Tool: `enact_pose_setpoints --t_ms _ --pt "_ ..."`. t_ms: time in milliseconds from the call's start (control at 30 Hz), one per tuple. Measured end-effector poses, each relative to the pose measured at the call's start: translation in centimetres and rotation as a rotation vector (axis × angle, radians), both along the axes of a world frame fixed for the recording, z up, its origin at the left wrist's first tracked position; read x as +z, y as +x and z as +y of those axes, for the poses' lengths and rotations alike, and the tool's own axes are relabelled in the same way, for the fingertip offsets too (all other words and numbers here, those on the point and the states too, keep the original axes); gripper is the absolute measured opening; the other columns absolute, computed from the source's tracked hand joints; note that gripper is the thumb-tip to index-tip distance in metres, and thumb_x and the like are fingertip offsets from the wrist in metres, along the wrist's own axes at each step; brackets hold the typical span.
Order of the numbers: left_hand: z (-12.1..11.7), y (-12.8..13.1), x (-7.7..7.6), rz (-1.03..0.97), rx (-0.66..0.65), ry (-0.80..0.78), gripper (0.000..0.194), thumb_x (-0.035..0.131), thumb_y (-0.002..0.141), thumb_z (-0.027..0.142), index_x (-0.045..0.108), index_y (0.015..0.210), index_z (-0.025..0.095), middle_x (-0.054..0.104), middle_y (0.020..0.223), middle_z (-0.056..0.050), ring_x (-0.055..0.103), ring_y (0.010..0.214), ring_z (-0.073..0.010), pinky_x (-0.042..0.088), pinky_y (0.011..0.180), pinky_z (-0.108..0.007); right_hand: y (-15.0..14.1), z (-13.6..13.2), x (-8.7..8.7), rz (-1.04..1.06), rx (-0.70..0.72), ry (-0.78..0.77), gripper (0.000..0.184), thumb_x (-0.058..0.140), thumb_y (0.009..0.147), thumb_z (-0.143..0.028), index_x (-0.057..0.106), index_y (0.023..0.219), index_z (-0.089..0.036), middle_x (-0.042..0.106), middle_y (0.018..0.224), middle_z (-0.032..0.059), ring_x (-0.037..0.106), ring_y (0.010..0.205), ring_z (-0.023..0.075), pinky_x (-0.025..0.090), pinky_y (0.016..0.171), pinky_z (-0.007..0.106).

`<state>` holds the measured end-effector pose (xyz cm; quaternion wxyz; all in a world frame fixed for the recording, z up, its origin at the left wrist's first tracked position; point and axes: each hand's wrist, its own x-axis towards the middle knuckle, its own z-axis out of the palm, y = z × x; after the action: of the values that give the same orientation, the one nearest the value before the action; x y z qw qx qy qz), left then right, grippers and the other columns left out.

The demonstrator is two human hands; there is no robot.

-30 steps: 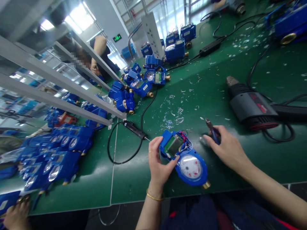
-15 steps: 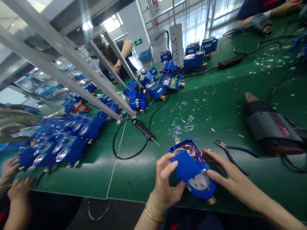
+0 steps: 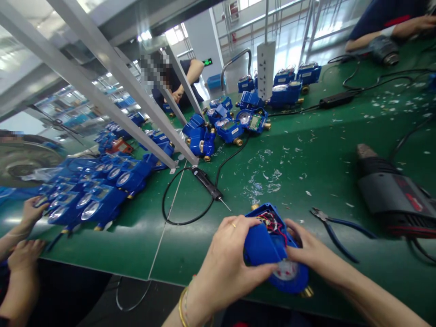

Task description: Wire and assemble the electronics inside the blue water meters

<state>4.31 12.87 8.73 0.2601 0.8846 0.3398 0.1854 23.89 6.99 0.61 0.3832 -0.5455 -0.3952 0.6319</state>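
A blue water meter (image 3: 295, 278) with brass pipe ends lies at the table's near edge. Its upper housing is uncovered, and red and dark wires (image 3: 272, 223) show inside. My left hand (image 3: 235, 250) is closed around a blue cover (image 3: 259, 243) on the meter's left side, fingers over its top and thumb near the round dial. On the meter's right side, my right hand (image 3: 308, 245) grips the body, its fingertips partly hidden behind the housing. Right of it lie cutting pliers (image 3: 335, 223) with blue handles, jaws apart.
A heat gun (image 3: 391, 190) lies at right. An electric screwdriver (image 3: 207, 184) with a looped cable rests left of centre. Several blue meters (image 3: 91, 200) are grouped at left beside a co-worker's hands (image 3: 29, 240). Metal posts (image 3: 136, 86) and a power strip (image 3: 265, 70) rise behind; plastic scraps litter the table.
My left hand has moved further over the cover, its fingers now across the top edge and thumb by the dial. The right hand still holds the meter. The view has shifted slightly.
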Motion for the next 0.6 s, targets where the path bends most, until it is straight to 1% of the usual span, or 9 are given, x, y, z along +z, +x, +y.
enact_pose_setpoints --t_ms 67,133,200,267,333,400,500,567,600 --pt "0.3 0.1 0.5 -0.01 -0.042 0.08 0.06 0.08 0.066 0.028 0.048 0.117 0.024 0.067 0.108 -0.008 0.063 0.105 -0.0291 0.048 0.1 -0.05 0.8 0.3 1.1 -0.188 -0.016 0.08 0.048 0.065 0.07 -0.049 0.05 0.105 -0.02 0.066 0.101 0.0069 0.062 0.094 0.0261 0.053 0.081 0.039" --pt "0.8 0.3 0.5 -0.064 -0.035 0.181 0.054 0.077 0.068 0.026 0.047 0.113 0.023 0.066 0.103 -0.007 0.063 0.103 -0.0271 0.043 0.107 -0.052 2.2 0.8 2.9 -0.533 -0.068 0.26 0.049 0.067 0.069 -0.048 0.052 0.107 -0.02 0.065 0.1 0.0089 0.061 0.095 0.0284 0.052 0.08 0.042" --pt "1.6 0.7 0.3 -0.139 -0.026 0.296 0.046 0.072 0.071 0.023 0.047 0.109 0.022 0.064 0.098 -0.005 0.062 0.099 -0.0242 0.039 0.11 -0.053 3.7 1.3 5.5 -0.934 -0.166 0.582 0.055 0.069 0.068 -0.044 0.052 0.113 -0.018 0.062 0.112 0.0154 0.056 0.108 0.0349 0.049 0.09 0.05" --pt "2.8 1.5 0.1 -0.231 -0.053 0.425 0.041 0.068 0.073 0.019 0.047 0.108 0.023 0.064 0.099 -0.004 0.061 0.101 -0.0231 0.039 0.11 -0.053 4.9 1.5 8.3 -1.31 -0.217 0.944 0.059 0.069 0.07 -0.039 0.049 0.12 -0.014 0.052 0.131 0.0225 0.045 0.123 0.0426 0.041 0.1 0.06" --pt "4.2 2.4 -0.1 -0.355 -0.078 0.581 0.043 0.068 0.075 0.021 0.046 0.111 0.024 0.065 0.105 -0.005 0.06 0.107 -0.0238 0.042 0.108 -0.052 5.7 1.3 10.8 -1.624 -0.232 1.192 0.065 0.069 0.073 -0.034 0.045 0.13 -0.016 0.039 0.146 0.0224 0.038 0.13 0.0471 0.034 0.104 0.067" --pt "5.7 3.4 -0.1 -0.457 -0.079 0.732 0.047 0.07 0.077 0.028 0.044 0.116 0.025 0.065 0.112 -0.006 0.059 0.114 -0.025 0.042 0.108 -0.052 6.0 0.9 12.6 -1.761 -0.34 1.318 0.078 0.07 0.075 -0.032 0.035 0.144 -0.024 0.035 0.151 0.0158 0.039 0.131 0.0452 0.033 0.107 0.066" --pt "7.8 4.7 0.2 -0.49 -0.051 0.859 0.048 0.07 0.08 0.036 0.043 0.118 0.023 0.064 0.12 -0.008 0.056 0.122 -0.0271 0.039 0.11 -0.052 6.1 0.9 14.0 -1.754 -0.517 1.348 0.093 0.068 0.08 -0.034 0.013 0.155 -0.036 0.048 0.14 0.0066 0.046 0.128 0.0377 0.041 0.107 0.057" --pt "9.0 5.4 0.5 -0.502 -0.034 0.903 0.046 0.069 0.082 0.042 0.045 0.116 0.022 0.064 0.122 -0.01 0.055 0.124 -0.0278 0.038 0.111 -0.052 6.2 1.4 14.5 -1.762 -0.519 1.364 0.093 0.065 0.083 -0.036 0.005 0.155 -0.039 0.055 0.133 0.0035 0.053 0.122 0.0327 0.047 0.103 0.053" --pt "9.4 5.5 0.6 -0.51 -0.035 0.925 0.046 0.068 0.082 0.043 0.045 0.116 0.021 0.064 0.122 -0.01 0.055 0.125 -0.0277 0.038 0.111 -0.052 6.2 1.8 14.7 -1.767 -0.496 1.379 0.09 0.064 0.084 -0.037 0.007 0.155 -0.039 0.057 0.131 0.0029 0.056 0.118 0.0301 0.048 0.101 0.051"
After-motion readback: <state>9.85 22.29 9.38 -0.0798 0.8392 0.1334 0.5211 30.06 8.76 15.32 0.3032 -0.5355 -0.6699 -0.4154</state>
